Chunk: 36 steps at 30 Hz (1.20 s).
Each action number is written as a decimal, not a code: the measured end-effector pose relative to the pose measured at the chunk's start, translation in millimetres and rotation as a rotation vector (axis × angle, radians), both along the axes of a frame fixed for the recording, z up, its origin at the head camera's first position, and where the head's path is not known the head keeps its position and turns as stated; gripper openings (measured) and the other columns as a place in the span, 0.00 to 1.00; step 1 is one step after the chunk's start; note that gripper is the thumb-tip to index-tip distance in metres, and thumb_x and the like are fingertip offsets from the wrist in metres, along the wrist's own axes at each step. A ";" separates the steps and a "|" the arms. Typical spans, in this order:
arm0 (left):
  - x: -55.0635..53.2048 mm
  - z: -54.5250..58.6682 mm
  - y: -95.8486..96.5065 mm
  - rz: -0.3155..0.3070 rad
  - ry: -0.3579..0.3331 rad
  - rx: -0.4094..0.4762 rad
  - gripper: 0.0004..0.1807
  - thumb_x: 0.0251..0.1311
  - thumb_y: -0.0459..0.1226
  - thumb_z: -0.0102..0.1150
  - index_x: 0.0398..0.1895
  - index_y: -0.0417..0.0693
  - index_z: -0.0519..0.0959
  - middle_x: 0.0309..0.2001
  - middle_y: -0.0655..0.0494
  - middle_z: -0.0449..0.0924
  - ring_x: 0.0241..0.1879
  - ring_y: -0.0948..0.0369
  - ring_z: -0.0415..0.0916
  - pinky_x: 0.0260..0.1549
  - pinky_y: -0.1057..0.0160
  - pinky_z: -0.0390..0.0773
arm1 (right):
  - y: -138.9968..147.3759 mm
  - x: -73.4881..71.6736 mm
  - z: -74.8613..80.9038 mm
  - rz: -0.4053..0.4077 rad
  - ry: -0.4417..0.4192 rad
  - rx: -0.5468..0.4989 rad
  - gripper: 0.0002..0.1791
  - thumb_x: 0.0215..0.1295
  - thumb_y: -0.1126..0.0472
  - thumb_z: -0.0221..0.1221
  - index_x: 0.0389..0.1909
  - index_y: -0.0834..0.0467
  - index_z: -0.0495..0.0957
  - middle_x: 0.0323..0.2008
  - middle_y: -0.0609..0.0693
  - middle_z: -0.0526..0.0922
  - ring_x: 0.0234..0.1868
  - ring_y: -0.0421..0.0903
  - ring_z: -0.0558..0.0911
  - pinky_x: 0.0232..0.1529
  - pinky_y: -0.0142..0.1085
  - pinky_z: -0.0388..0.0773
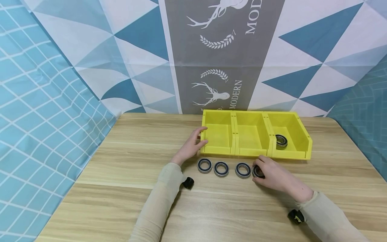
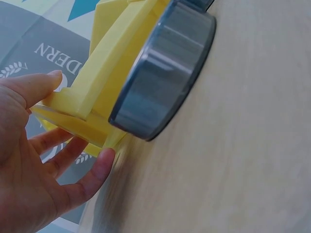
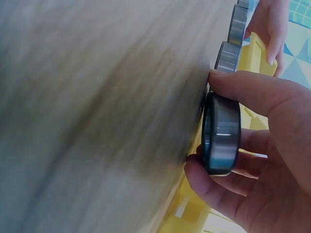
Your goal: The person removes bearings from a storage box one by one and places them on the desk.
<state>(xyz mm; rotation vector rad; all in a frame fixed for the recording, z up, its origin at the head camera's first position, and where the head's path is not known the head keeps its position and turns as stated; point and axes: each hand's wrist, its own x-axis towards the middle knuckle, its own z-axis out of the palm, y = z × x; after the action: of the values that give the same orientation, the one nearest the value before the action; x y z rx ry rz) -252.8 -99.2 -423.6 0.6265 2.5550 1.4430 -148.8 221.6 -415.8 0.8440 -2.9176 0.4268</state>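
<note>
In the head view, a row of ball bearings lies on the wooden table: a left one [image 1: 204,166], a second [image 1: 221,169], a third [image 1: 243,170]. My right hand [image 1: 275,173] grips a bearing [image 3: 224,133] at the row's right end, thumb on one side and fingers on the other. A yellow three-compartment bin [image 1: 252,155] stands just behind the row. My left hand [image 1: 191,144] holds the bin's left wall, with the thumb by its front corner in the left wrist view. Inside the right compartment lies a bearing [image 1: 281,142], partly hidden by the divider.
Behind the wooden table [image 1: 130,151] hangs a patterned cloth [image 1: 145,33] with triangles and deer prints, close to the bin's back. Blue checked fabric [image 1: 45,111] drapes along the left table edge. A black wrist camera [image 1: 296,216] sits under the right sleeve.
</note>
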 end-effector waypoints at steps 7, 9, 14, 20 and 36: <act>-1.2 -1.1 -0.5 -0.004 -0.004 -0.002 0.32 0.77 0.39 0.52 0.80 0.50 0.56 0.81 0.44 0.50 0.70 0.40 0.63 0.68 0.39 0.69 | 0.9 0.7 1.4 -0.001 -0.013 0.008 0.20 0.53 0.57 0.76 0.42 0.61 0.80 0.37 0.50 0.79 0.38 0.47 0.79 0.40 0.46 0.82; -0.9 -0.3 -0.6 -0.004 -0.004 -0.001 0.32 0.77 0.39 0.52 0.80 0.50 0.56 0.81 0.44 0.50 0.70 0.40 0.63 0.67 0.39 0.69 | 0.1 0.8 2.4 -0.008 -0.013 0.010 0.20 0.54 0.57 0.76 0.42 0.61 0.80 0.37 0.50 0.79 0.38 0.46 0.79 0.39 0.45 0.82; 0.3 0.7 -0.7 -0.001 -0.005 -0.004 0.32 0.77 0.39 0.52 0.80 0.50 0.56 0.81 0.44 0.51 0.69 0.40 0.64 0.66 0.39 0.70 | 0.0 1.0 2.6 -0.004 -0.011 0.012 0.20 0.53 0.56 0.76 0.43 0.61 0.81 0.38 0.51 0.79 0.38 0.46 0.79 0.39 0.45 0.82; 0.4 1.4 0.1 -0.002 -0.006 0.001 0.32 0.77 0.37 0.52 0.79 0.49 0.57 0.80 0.43 0.51 0.69 0.40 0.64 0.68 0.39 0.69 | 0.7 2.6 2.5 0.000 -0.013 0.011 0.22 0.53 0.55 0.76 0.44 0.60 0.81 0.40 0.51 0.80 0.40 0.47 0.80 0.42 0.47 0.82; -0.7 0.3 0.6 0.003 0.000 -0.001 0.32 0.77 0.37 0.53 0.79 0.49 0.57 0.81 0.43 0.51 0.69 0.39 0.64 0.68 0.39 0.69 | 17.5 -0.6 19.7 -0.058 0.055 0.026 0.12 0.66 0.55 0.67 0.44 0.59 0.84 0.40 0.51 0.84 0.40 0.49 0.84 0.40 0.49 0.84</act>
<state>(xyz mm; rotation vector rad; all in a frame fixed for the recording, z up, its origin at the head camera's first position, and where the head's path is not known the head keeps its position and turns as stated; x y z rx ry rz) -253.4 -98.7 -423.3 0.6224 2.5578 1.4423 -149.4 239.2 -396.1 0.7597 -2.8946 0.3568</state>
